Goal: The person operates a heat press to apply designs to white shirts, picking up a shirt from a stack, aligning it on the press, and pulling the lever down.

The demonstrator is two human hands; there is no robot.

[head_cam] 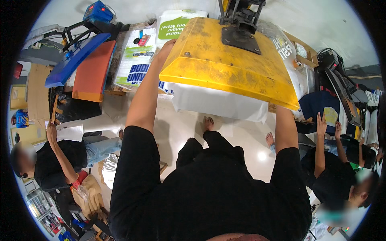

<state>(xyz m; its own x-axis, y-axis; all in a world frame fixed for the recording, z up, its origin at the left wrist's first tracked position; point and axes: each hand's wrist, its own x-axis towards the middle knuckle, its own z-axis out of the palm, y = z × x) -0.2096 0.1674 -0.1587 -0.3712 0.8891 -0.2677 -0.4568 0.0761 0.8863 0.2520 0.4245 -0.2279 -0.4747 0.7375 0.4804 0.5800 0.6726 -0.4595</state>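
The yellow upper platen of a heat press (223, 63) tilts up before me, its black bracket (241, 39) fixed on top. White fabric (217, 101) hangs over the edge beneath it. Only the back of my left hand (169, 45) shows, at the platen's left side; its fingers are hidden behind the platen. On the right my forearm (286, 126) runs up under the platen's front corner, and my right hand is out of view behind it. Printed transfer sheets (137, 57) lie on the table left of the press.
A blue heat press (80, 58) with an orange pad (93, 70) stands left. Co-workers sit on both sides: one at left (60, 156), others at right (331, 174), by a navy shirt (316, 104) on another press. A cardboard box (306, 57) stands back right.
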